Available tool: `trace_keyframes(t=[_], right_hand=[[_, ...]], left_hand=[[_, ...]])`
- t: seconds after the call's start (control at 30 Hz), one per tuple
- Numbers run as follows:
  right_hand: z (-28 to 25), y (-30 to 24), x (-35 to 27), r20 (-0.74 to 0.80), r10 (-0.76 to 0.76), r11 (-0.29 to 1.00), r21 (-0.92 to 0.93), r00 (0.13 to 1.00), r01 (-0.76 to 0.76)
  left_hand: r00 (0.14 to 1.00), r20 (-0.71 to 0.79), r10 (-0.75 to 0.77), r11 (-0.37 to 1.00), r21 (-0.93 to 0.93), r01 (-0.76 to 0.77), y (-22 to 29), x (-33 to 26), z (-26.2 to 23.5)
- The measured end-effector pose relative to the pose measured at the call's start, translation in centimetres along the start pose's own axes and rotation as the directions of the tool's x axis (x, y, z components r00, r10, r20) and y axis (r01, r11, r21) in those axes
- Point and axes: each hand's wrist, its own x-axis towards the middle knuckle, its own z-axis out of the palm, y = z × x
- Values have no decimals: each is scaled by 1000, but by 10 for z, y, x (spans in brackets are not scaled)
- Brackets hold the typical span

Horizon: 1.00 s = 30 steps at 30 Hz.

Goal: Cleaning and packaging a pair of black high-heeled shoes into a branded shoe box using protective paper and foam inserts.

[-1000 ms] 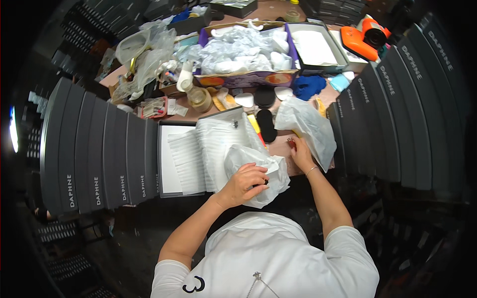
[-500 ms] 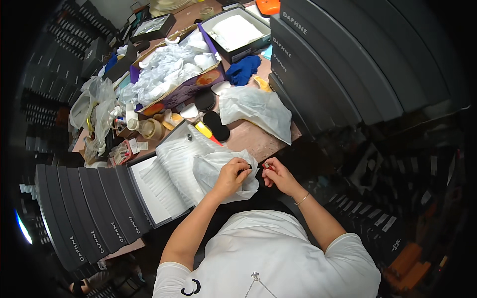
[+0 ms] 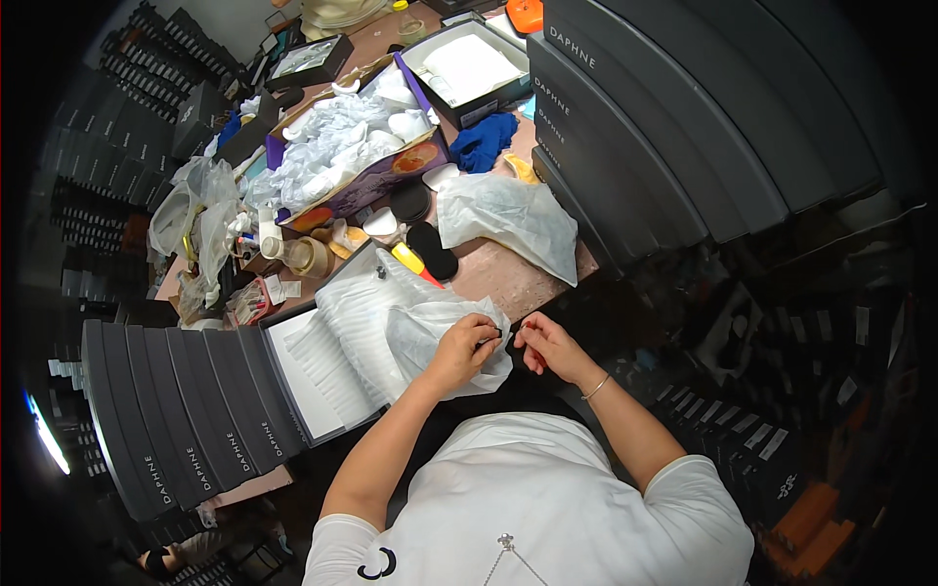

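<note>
Close together at the table's front edge, my two hands face each other. My left hand (image 3: 465, 353) is closed, pinching a small black piece (image 3: 502, 334) whose kind I cannot make out. White translucent wrapping (image 3: 415, 330) spreads beneath and around this hand, with something greyish showing through it. Curled fingers of my right hand (image 3: 553, 352) close around a small red lighter, now mostly hidden in them. Left of my hands lies an open shoe box (image 3: 303, 386) with white wrapping and ribbed white padding (image 3: 357, 308) in it.
Dark shoe boxes stand in stacks at the left (image 3: 191, 410) and right (image 3: 645, 137). Across the table are a purple box (image 3: 386, 176) of crumpled white paper, a white bag (image 3: 513, 220), a blue cloth (image 3: 484, 142), black oval pads (image 3: 430, 249) and a yellow-and-red tool (image 3: 410, 260).
Both hands stay near each other. My right hand has turned slightly, and the lighter's metal top, visible before, is now hidden. The whole view has shifted slightly.
</note>
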Motion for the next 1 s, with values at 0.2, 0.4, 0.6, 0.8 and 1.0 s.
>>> trace_keyframes(t=[0.2,0.4,0.6,0.8,1.0], right_hand=[[-6,15,15,-14,122,990,-65,992,-123],[0,10,20,-158,-8,946,-321,987,-43],[-1,23,27,-102,-136,825,-563,985,56],[0,24,29,-76,-135,807,-587,988,66],[1,24,31,-53,-122,807,-587,991,69]], left_hand=[[1000,26,15,999,28,-16,1,0,-1],[997,53,48,996,72,-52,1,0,-1],[997,58,53,996,69,-56,1,-1,-1],[995,69,68,995,74,-73,1,-2,-3],[995,68,70,995,68,-74,0,-3,-2]])
